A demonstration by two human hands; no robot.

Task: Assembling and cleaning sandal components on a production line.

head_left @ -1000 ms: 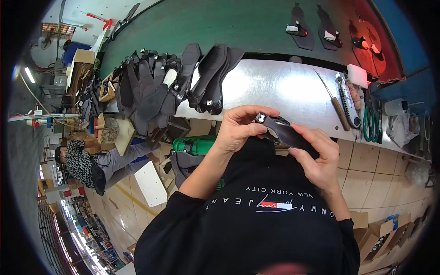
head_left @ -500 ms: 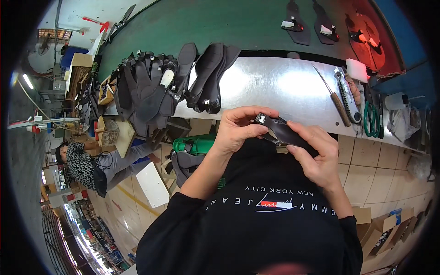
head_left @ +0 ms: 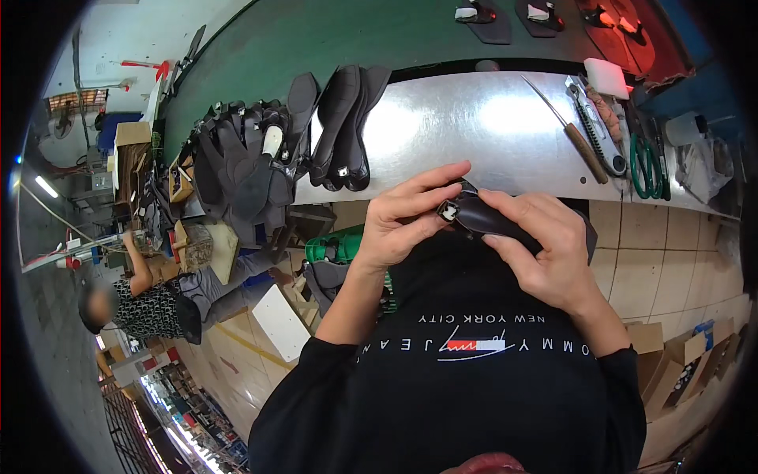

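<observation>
Close to my chest I hold a black sandal (head_left: pixel 483 220) between both hands, at the near edge of the metal-topped bench. My right hand (head_left: pixel 541 246) wraps round its long dark body, thumb below and fingers above. At its other end, my left hand (head_left: pixel 401 223) pinches near a small whitish, shiny piece (head_left: pixel 449 211), with the upper fingers stretched along the top. My palms hide parts of the sandal. Beyond my left hand lie several dark soles and sandals (head_left: pixel 341 130) in an overlapping row.
At the right of the bench (head_left: pixel 430 118) lie a wooden-handled awl (head_left: pixel 583 150), a utility knife (head_left: pixel 604 142), green-handled scissors (head_left: pixel 646 170) and a white block (head_left: pixel 606 77). More sandals (head_left: pixel 483 22) sit on the green surface. A co-worker (head_left: pixel 150 296) and a green crate (head_left: pixel 335 246) are at left.
The sandal has turned in my hands, its whitish end now facing me more. My left fingers have straightened along its top. The co-worker has raised an arm, and the view has shifted slightly.
</observation>
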